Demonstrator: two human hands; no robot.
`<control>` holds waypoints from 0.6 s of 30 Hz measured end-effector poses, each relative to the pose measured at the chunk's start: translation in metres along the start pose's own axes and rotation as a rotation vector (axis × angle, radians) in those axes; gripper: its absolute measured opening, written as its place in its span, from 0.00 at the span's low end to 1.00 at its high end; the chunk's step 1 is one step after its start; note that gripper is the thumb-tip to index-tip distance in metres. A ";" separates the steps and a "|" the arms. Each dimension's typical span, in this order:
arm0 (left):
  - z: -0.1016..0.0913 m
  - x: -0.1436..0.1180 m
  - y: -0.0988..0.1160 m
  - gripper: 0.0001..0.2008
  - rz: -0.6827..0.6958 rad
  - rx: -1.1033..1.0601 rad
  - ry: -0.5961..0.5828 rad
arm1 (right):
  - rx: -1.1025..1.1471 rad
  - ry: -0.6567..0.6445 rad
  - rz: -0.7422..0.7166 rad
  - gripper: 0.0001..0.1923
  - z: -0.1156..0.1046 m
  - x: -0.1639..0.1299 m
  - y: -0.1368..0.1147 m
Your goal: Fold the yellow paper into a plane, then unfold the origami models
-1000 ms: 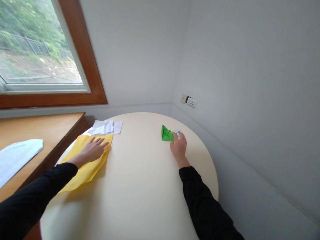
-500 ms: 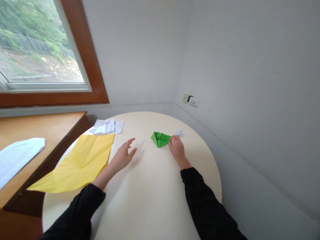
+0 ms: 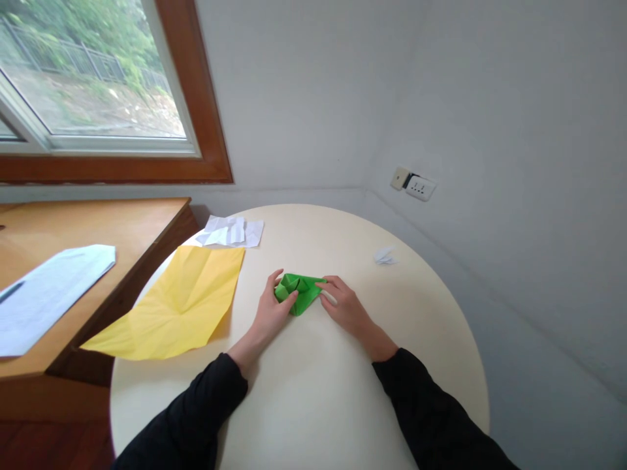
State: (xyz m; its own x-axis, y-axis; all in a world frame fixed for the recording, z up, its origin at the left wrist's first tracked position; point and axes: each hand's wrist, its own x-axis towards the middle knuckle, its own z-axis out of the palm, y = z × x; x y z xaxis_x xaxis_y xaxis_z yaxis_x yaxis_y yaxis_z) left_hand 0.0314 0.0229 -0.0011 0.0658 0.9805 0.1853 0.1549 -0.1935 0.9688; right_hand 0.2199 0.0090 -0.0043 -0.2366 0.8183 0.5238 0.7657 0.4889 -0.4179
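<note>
A folded piece of green paper (image 3: pixel 307 291) is between my hands, over the middle of the round white table (image 3: pixel 304 405). My left hand (image 3: pixel 273 302) grips its left end, thumb in front and fingers behind. At the pointed right end, my right hand (image 3: pixel 343 301) pinches the green paper with its fingertips. The paper has creased facets and a raised fold on the left part. Part of its left edge is hidden by my left fingers.
A large creased yellow sheet (image 3: pixel 189 307) lies on the table's left side, with folded white papers (image 3: pixel 230 232) behind it. A small white folded paper (image 3: pixel 385 256) rests at the right. Further left, a wooden desk (image 3: pixel 142 225) bears pale sheets (image 3: pixel 59 294) and a pen (image 3: pixel 10 291).
My left hand has moved right from open air and closed on the green paper's left end. The green paper has come nearer to me, still held by my right hand. The view has shifted.
</note>
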 end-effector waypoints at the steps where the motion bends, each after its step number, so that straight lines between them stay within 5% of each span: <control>1: -0.001 0.001 0.000 0.28 0.010 0.009 0.004 | -0.008 -0.018 -0.013 0.15 -0.001 0.000 0.002; 13: -0.002 0.002 0.003 0.19 0.077 -0.075 0.043 | 0.039 0.112 -0.144 0.08 0.000 0.001 0.011; 18: -0.002 0.001 0.001 0.21 0.084 -0.051 0.061 | 0.266 0.146 -0.025 0.04 0.005 -0.002 0.011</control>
State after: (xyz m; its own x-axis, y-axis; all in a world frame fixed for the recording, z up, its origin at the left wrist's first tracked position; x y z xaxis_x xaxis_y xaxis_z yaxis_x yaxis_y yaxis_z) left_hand 0.0300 0.0241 0.0000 0.0163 0.9614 0.2745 0.1010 -0.2747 0.9562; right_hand 0.2256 0.0143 -0.0131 -0.1501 0.7625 0.6293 0.5725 0.5860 -0.5735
